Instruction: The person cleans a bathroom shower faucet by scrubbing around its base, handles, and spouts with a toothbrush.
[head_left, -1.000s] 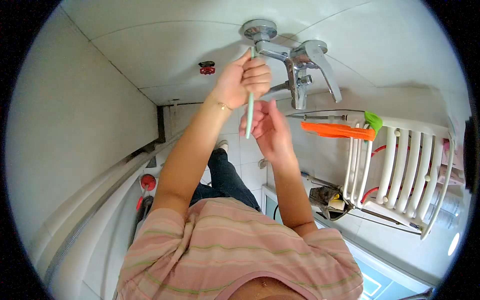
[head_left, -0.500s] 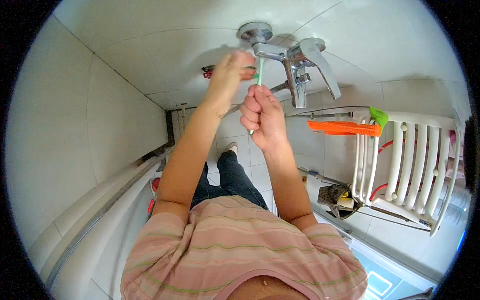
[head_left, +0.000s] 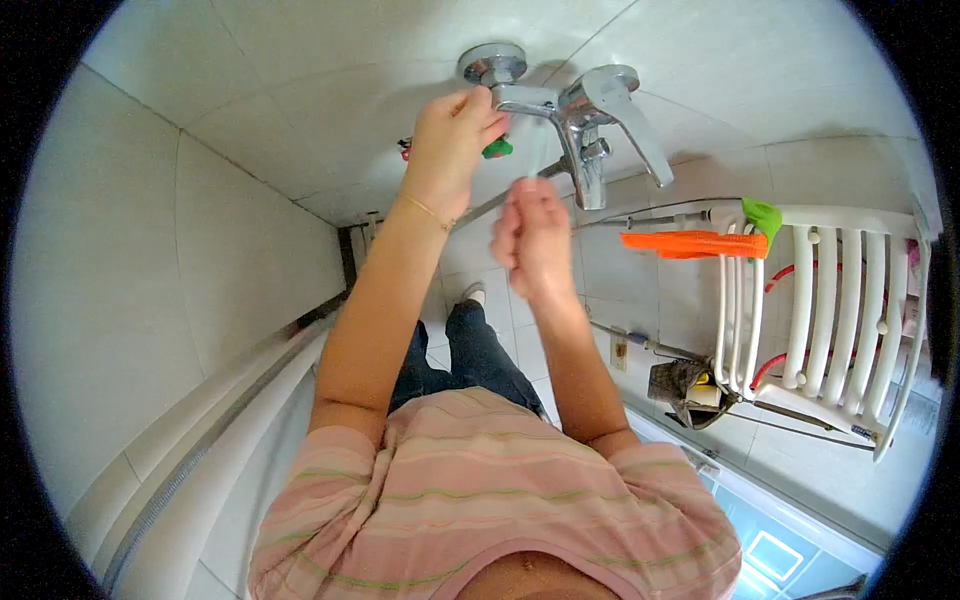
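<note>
Two bare hands, head view, both raised in front of the wall-mounted mixer tap (head_left: pixel 586 160). Left hand (head_left: pixel 448 140) is at the tap's left end, fingers bent, just above a green valve handle (head_left: pixel 497 149); cannot tell whether they grip anything or touch the metal. Right hand (head_left: pixel 536 236) is lower, below and left of the spout, fingers curled closed, seemingly around a slim pale stick (head_left: pixel 540 174); only a blurred tip shows above the thumb, the rest hidden in the fist. Orange cloth (head_left: pixel 690 245) hangs on a white rack (head_left: pixel 802 310), well apart from both hands.

Risks, judged: the left knuckles could knock the tap, cause being the tight gap at its end. A bent finger could catch the green handle and turn it. The stick could slip out if the palm is wet or the grip slackens, and would probably drop to the floor.
</note>
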